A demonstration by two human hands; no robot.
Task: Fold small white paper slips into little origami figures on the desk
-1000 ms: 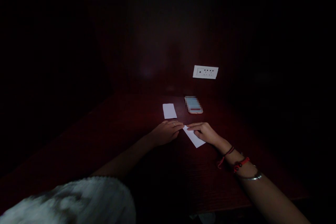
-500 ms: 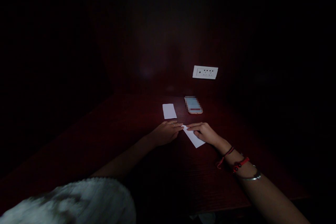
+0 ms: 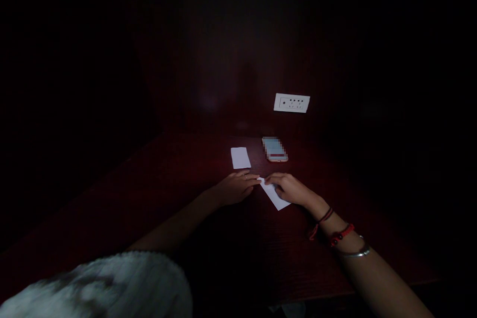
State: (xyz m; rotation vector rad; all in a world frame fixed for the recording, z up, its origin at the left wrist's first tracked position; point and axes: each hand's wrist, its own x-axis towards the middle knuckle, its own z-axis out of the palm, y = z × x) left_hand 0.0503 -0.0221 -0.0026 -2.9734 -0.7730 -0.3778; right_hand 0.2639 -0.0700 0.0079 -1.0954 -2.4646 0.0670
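A white piece of paper (image 3: 276, 198) lies slantwise on the dark red table, partly covered by my right hand. My left hand (image 3: 235, 188), with a ring on one finger, lies flat with its fingers stretched out, the tips touching the paper's upper left corner. From the other side my right hand (image 3: 292, 189) rests over the paper, fingers stretched and slightly bent, tips pressing near the same end. Beyond my left hand is a second white sheet (image 3: 240, 158), flat and untouched.
A phone (image 3: 275, 149) with a blurred screen lies behind the paper. On the back wall is a white socket plate (image 3: 291, 103). The dark red table (image 3: 156, 179) meets that wall, and its front edge runs below my right forearm. The sides are very dark.
The fingers of my right hand have bent a little and drawn in slightly on the paper. My left hand, the paper, the other sheet and the phone stay in place.
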